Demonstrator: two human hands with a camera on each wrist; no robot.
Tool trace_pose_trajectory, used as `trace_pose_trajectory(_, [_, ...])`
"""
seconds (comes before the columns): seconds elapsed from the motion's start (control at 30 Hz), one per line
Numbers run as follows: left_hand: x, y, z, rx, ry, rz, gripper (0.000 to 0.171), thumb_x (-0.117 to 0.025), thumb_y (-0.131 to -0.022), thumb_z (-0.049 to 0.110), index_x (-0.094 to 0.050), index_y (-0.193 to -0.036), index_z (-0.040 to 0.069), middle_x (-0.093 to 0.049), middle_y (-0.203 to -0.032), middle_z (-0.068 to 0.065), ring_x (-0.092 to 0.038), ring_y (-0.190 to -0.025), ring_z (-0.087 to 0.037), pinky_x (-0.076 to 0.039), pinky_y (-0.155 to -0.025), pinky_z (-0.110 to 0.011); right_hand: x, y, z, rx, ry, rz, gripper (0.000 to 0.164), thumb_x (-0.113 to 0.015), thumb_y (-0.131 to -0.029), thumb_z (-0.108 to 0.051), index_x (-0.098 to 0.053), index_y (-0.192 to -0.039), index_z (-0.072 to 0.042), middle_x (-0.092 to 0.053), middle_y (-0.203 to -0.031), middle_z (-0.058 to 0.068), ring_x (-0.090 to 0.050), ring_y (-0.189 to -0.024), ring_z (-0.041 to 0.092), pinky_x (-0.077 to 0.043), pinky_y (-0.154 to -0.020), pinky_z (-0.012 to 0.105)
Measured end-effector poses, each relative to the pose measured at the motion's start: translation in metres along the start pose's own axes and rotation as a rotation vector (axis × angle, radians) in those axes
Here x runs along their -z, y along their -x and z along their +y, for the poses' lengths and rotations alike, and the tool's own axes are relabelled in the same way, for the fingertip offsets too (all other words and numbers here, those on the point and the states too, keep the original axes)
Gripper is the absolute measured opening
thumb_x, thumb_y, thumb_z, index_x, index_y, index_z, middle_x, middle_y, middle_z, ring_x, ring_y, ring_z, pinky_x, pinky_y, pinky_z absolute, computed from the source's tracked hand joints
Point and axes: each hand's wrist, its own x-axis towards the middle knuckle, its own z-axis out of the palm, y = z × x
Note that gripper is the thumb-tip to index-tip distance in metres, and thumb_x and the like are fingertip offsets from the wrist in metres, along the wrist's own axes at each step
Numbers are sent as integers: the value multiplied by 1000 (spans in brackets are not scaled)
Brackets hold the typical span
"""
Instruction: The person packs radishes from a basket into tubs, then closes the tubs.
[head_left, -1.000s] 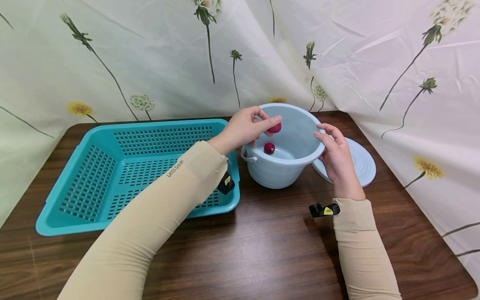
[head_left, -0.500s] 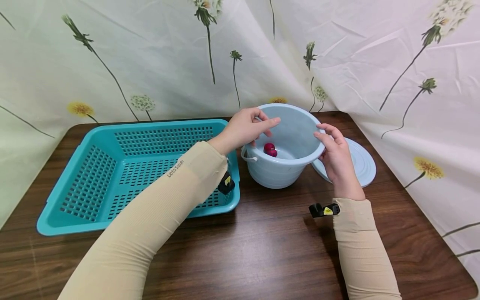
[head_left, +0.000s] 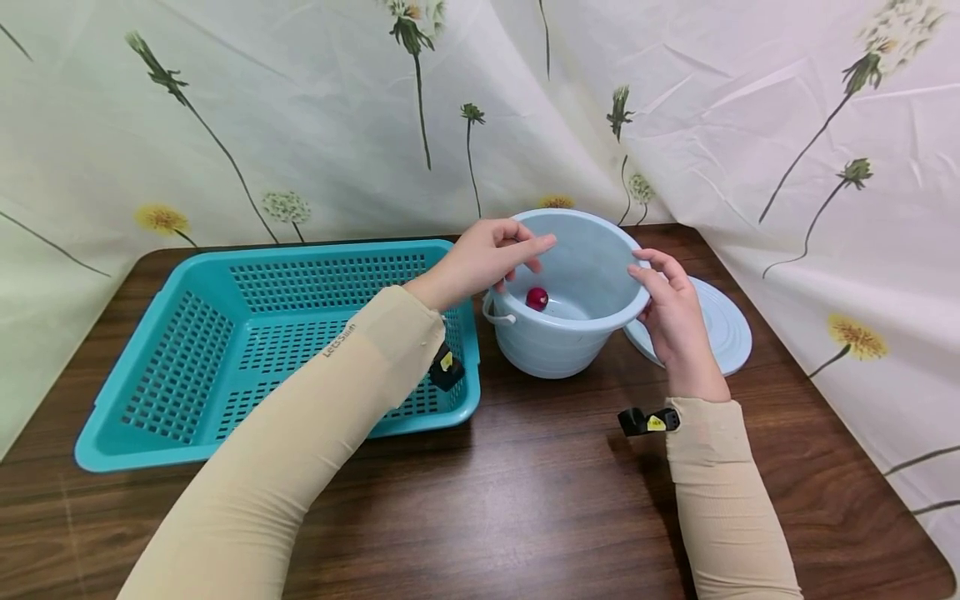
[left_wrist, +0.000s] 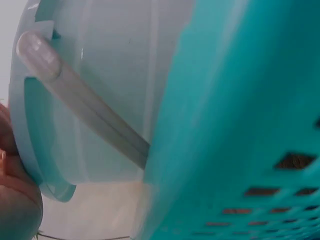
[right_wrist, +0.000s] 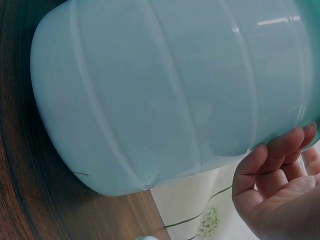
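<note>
Over the pale blue bucket [head_left: 551, 354], my left grip [head_left: 487, 250] hangs slack and empty, the red radish [head_left: 537, 299] lying inside, so I should lift away smoothly while my right grip [head_left: 680, 321] holds the right edge steady.

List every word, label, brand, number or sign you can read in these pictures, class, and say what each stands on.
"Lets S...m": dark lettering on the left sleeve; the letters between are blurred.
Left yellow label on the left wrist's black device: too small to read.
Right yellow label on the right wrist's black device: too small to read.
No text shows on the bucket, basket or lid.
</note>
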Motion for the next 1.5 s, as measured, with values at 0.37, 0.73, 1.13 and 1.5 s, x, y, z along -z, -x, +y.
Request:
trace_pose_trajectory(0.37, [7, 15, -4, -63, 61, -59, 31, -61, -96, 47, -67, -108, 19, -70, -101, -5, -55, -71, -26, -40, -51, -31, 1, 1, -1, 0, 1, 4, 13, -62, -98, -19, -61, -111, -23, -51, -113, -3, -58, -72, 7, -45, -62, 18])
trace_pose_trajectory(0.73, [28, 35, -24, -32, 71, -4, 32, -60, -97, 44, -68, -109, 16, -68, -95, -9, -58, -72, -25, -42, -62, -30, 1, 1, 0, 14, -1, -3, 14, -62, -98, -19, -61, -111, -22, -50, -111, -2, -56, -71, 8, -45, -61, 18])
trace_pose_trajectory(1.13, [50, 40, -53, 38, -26, 22, 37, -58, -97, 50, -69, -108, 16, -69, -98, -6, -59, -80, -32, -38, -55, -27, 2, -1, -1, 10, -16, -4, 14, -62, -98, -19, -61, -112, -22, -51, -113, -1, -57, -74, 9, -46, -61, 18])
trace_pose_trajectory(1.5, [62, 41, -78, 126, -140, -3, 42, -57, -99, 45, -64, -122, 10, -66, -112, -11, -60, -93, -33, -50, -76, -35, 1, 0, 0, 7, -9, -5, 14, -62, -98, -19, -61, -111, -22, -50, -111, -1, -56, -71, 8, -44, -60, 18])
